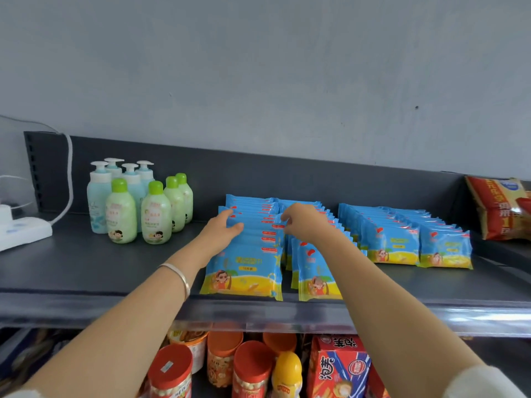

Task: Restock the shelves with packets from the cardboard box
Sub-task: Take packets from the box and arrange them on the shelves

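You face a pale grey wall (pixel 258 67), and below it a dark grey top shelf (pixel 100 268) with a low back panel (pixel 287 173) runs across the whole view. On the shelf the blue packets (pixel 244 271) stand in four front-to-back rows, leaning back: two rows in the middle under your hands, and two more just to the right (pixel 402 242), apart from the first pair by a narrow gap. Your left hand (pixel 221 228) lies against the left side of the leftmost row, near its back, its fingers (pixel 234 226) straight and touching the packets without gripping any. Your right hand (pixel 304 222) sits over the seam between the two middle rows, its fingers (pixel 286 218) curled down and pinching the top edge of a packet there. At the far right a red snack bag (pixel 497 208) leans at the shelf's end. To the left, well apart from the packets, stands a cluster of pump bottles and green-capped bottles (pixel 138 202), and beyond them a white power strip (pixel 23 231) with its cable (pixel 69 173) running up the wall. Beneath, a lower shelf holds red-lidded jars (pixel 169 372) and a red carton (pixel 339 369). A thin bracelet (pixel 178 275) circles your left wrist.
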`<state>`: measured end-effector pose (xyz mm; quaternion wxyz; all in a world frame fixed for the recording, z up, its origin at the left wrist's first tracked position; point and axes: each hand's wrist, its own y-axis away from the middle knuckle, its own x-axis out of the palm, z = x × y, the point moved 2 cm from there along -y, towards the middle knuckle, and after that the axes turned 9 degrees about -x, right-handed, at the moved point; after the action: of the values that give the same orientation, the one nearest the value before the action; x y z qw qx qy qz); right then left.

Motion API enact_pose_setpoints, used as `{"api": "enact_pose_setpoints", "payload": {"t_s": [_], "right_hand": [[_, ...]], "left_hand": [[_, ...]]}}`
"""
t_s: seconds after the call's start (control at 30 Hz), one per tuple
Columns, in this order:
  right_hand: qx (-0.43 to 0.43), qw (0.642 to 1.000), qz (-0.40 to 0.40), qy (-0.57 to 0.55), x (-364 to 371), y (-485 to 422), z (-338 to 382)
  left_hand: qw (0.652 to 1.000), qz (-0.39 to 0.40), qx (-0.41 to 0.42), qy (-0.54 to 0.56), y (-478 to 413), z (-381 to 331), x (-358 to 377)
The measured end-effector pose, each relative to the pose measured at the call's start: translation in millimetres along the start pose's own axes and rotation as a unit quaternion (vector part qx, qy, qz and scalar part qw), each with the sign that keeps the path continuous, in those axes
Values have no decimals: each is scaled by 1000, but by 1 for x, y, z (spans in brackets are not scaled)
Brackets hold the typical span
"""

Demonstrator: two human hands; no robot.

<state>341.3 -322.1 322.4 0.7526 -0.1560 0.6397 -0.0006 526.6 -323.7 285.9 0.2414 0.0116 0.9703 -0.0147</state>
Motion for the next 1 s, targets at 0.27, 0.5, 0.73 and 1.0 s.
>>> {"api": "enact_pose_setpoints", "payload": {"t_s": [0.27,0.5,0.73,1.0], "right_hand": [[-1,999,-25,-31,7,-16,2],[-7,1000,13,11,7,-19,-4],[-11,1000,-20,-19,11,-26,-1],[-5,995,-39,-93,4,-26,-7]], "left_hand": [[1000,-2,-20,17,-2,-2,4],[996,-2,-42,83,-9,7,1],[995,-14,-30,93,-6,5,8],[995,-47,-26,86,-6,3,8]]}}
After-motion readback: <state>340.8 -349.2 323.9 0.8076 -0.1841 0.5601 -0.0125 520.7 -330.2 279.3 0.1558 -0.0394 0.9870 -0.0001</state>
